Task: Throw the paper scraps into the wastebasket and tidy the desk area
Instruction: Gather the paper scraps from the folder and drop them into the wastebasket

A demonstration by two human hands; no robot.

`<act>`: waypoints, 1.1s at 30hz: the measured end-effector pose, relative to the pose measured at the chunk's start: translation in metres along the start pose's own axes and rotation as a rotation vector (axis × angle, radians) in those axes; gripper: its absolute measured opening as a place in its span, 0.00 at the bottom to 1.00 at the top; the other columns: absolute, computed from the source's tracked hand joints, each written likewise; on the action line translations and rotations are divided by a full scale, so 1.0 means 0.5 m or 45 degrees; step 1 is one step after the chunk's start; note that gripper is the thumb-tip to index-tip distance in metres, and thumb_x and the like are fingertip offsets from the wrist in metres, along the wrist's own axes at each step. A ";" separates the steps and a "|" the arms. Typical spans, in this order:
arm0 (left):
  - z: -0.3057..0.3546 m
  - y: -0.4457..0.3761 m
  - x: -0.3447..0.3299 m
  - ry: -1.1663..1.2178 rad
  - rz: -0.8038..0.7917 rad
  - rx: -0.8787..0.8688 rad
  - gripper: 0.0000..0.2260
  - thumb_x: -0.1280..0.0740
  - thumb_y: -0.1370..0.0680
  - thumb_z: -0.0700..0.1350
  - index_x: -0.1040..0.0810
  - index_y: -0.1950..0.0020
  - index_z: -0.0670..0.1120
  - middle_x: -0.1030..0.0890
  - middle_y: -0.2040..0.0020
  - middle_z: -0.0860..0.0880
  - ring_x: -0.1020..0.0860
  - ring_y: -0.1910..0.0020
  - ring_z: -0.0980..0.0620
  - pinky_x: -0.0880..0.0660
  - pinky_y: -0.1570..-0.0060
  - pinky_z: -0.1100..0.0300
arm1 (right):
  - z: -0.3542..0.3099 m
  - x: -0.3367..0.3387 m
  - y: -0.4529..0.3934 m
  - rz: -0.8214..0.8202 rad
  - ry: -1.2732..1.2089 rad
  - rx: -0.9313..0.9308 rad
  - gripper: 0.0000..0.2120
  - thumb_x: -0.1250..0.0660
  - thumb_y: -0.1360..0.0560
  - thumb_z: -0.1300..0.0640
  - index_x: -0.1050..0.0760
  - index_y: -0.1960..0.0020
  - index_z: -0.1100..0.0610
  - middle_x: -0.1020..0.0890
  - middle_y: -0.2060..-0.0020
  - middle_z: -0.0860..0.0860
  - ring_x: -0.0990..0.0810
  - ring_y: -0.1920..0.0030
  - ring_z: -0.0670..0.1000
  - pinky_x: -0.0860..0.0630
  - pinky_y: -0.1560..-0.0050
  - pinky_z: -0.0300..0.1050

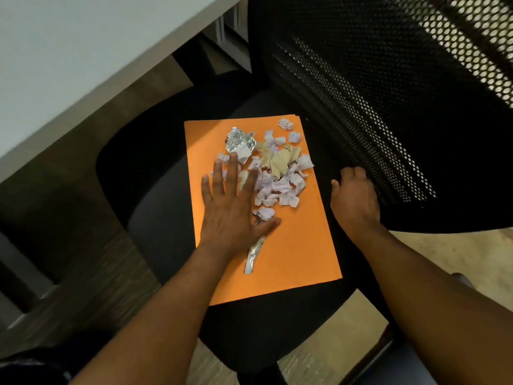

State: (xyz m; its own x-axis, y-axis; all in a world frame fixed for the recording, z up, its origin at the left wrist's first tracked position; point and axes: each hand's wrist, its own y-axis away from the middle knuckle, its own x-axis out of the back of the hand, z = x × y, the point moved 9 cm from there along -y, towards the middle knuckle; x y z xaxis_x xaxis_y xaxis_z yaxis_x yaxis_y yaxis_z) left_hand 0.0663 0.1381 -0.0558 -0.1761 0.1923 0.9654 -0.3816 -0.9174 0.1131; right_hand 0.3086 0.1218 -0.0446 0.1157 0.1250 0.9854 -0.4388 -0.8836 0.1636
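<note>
On the black seat of the office chair [172, 207], just below the white desk [69, 51], lies an orange folder [299, 245] w/ the whole mess piled on its upper half: white paper scraps [280, 190], a few tan/beige pieces [280, 159], a crumpled foil ball [238, 141] & a thin foil strip [254, 257] trailing toward the near edge. Left hand [236, 209] is flat on the folder, fingers spread & straight, gripping nothing; its fingertips touch the left side of the pile and the thumb lies across the top of the strip. Right hand [355, 195] is off the folder, just beside its right edge, fingers curled down at the seat near the base of the mesh backrest [388, 107]; can't tell if it actually grips anything or only rests there. Progress, as I judge it: early to mid. Scraps look gathered onto one carrier, but nothing is binned yet, so the main job is all left. No wastebasket in view, so its place & contents are unknown. The folder is the only thing acting as a container, and it has no walls: pieces near the top right corner sit close to the rim & could slide off if it's tipped. Left to do, probably: bunch the pile tighter, lift the folder level or scoop by hand, dump, then put folder & chair back in order.
</note>
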 end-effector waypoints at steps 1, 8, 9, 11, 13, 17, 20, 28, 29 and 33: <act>-0.010 -0.004 -0.001 -0.012 -0.009 0.012 0.47 0.44 0.30 0.76 0.57 0.21 0.53 0.64 0.21 0.43 0.66 0.23 0.40 0.59 0.26 0.37 | 0.001 0.003 -0.002 0.022 -0.023 0.006 0.14 0.39 0.19 0.59 0.29 0.36 0.62 0.28 0.38 0.61 0.24 0.46 0.61 0.26 0.52 0.53; -0.039 -0.038 0.014 -0.012 0.018 -0.070 0.45 0.46 0.30 0.77 0.55 0.21 0.56 0.61 0.20 0.43 0.63 0.22 0.40 0.59 0.25 0.39 | -0.120 0.074 0.026 0.255 -0.575 0.393 0.18 0.44 0.18 0.48 0.30 0.35 0.60 0.28 0.38 0.58 0.28 0.41 0.55 0.28 0.44 0.49; -0.039 -0.044 0.014 -0.003 0.016 -0.091 0.44 0.45 0.29 0.76 0.53 0.21 0.55 0.57 0.20 0.42 0.59 0.22 0.40 0.57 0.25 0.40 | -0.145 0.069 0.033 0.224 -0.558 0.459 0.21 0.44 0.18 0.45 0.31 0.34 0.59 0.29 0.37 0.57 0.29 0.39 0.55 0.29 0.43 0.48; -0.032 -0.049 0.018 0.003 0.054 -0.165 0.39 0.44 0.26 0.72 0.42 0.23 0.50 0.41 0.24 0.38 0.46 0.24 0.37 0.47 0.26 0.42 | -0.185 0.047 0.047 0.172 -0.447 0.556 0.27 0.46 0.20 0.40 0.32 0.32 0.59 0.29 0.35 0.58 0.31 0.36 0.57 0.30 0.39 0.51; -0.019 -0.038 0.028 0.010 0.179 -0.266 0.31 0.42 0.23 0.67 0.30 0.31 0.43 0.28 0.38 0.38 0.31 0.36 0.37 0.35 0.36 0.45 | -0.209 0.022 0.062 0.156 -0.293 0.595 0.30 0.47 0.21 0.36 0.32 0.32 0.58 0.28 0.34 0.58 0.31 0.35 0.58 0.29 0.39 0.55; -0.014 -0.003 0.033 -0.055 0.309 -0.248 0.22 0.41 0.21 0.59 0.24 0.44 0.41 0.25 0.52 0.41 0.27 0.54 0.41 0.31 0.56 0.48 | -0.234 -0.007 0.091 0.243 -0.062 0.675 0.25 0.45 0.22 0.38 0.27 0.39 0.58 0.24 0.40 0.59 0.26 0.44 0.60 0.29 0.50 0.55; -0.013 0.005 0.024 -0.110 0.218 -0.173 0.24 0.43 0.21 0.61 0.23 0.48 0.41 0.22 0.56 0.42 0.25 0.59 0.42 0.29 0.64 0.51 | -0.239 -0.019 0.095 0.278 0.004 0.750 0.23 0.45 0.21 0.40 0.27 0.41 0.58 0.22 0.46 0.58 0.25 0.52 0.59 0.27 0.57 0.54; -0.012 0.013 0.017 0.044 0.110 -0.124 0.19 0.44 0.19 0.57 0.25 0.49 0.43 0.20 0.56 0.43 0.23 0.59 0.44 0.29 0.65 0.52 | -0.246 -0.018 0.079 0.319 -0.010 0.772 0.21 0.47 0.20 0.43 0.24 0.45 0.57 0.22 0.55 0.56 0.23 0.58 0.58 0.30 0.70 0.46; -0.015 0.016 0.019 0.078 0.119 -0.108 0.19 0.45 0.19 0.57 0.25 0.49 0.42 0.20 0.55 0.43 0.23 0.59 0.43 0.30 0.64 0.52 | -0.244 -0.017 0.076 0.325 -0.039 0.753 0.21 0.48 0.20 0.43 0.24 0.48 0.57 0.21 0.55 0.55 0.22 0.58 0.57 0.31 0.70 0.46; -0.025 0.031 0.047 0.228 0.259 -0.074 0.18 0.43 0.20 0.55 0.25 0.54 0.41 0.21 0.62 0.42 0.24 0.66 0.44 0.31 0.69 0.54 | -0.234 -0.008 0.063 0.331 -0.241 0.690 0.22 0.49 0.19 0.44 0.24 0.54 0.59 0.20 0.59 0.56 0.20 0.62 0.59 0.30 0.69 0.46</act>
State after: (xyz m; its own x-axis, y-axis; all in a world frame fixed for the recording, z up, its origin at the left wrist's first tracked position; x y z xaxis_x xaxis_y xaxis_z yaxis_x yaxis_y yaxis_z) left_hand 0.0450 0.1328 -0.0343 -0.4103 0.0697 0.9093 -0.3723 -0.9230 -0.0973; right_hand 0.1900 0.1462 -0.0377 0.2437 -0.1629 0.9561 0.0341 -0.9837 -0.1763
